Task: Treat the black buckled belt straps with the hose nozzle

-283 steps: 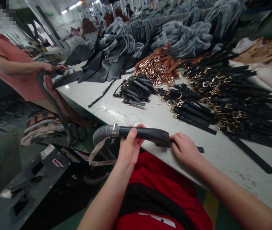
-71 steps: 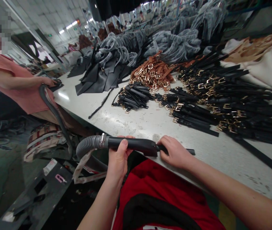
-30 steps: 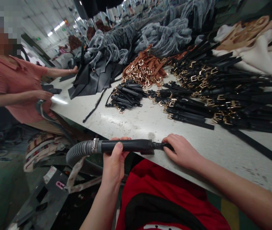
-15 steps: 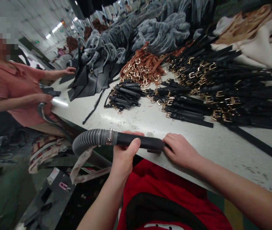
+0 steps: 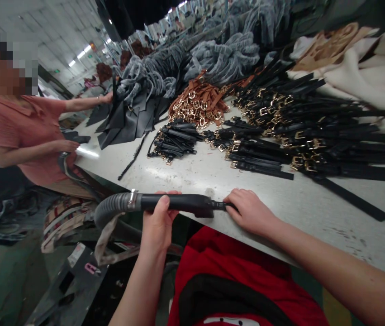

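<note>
At the bottom centre, the left hand [image 5: 158, 222] has its fingers wrapped tight round one black nozzle [image 5: 178, 203], which lies level along the near edge of the surface [image 5: 185, 174]. One grey hose [image 5: 111, 209] runs from the nozzle to the left. Just right of the nozzle's mouth, the right hand [image 5: 249, 213] lies with bent fingers on one thin strap [image 5: 220, 206]. Whether they pinch it or only press on it I cannot tell.

In mid-frame lie three heaps of black belts [image 5: 253, 154] with gold buckles, and one long loose strip [image 5: 348, 197] lies to the right. Higher up is one brown heap [image 5: 199, 99]. At the left edge a co-worker's two hands [image 5: 68, 146] are out over the surface.

Half a second ago the hose arched higher and the strap was hidden. Earlier its end stuck out past the right hand.
</note>
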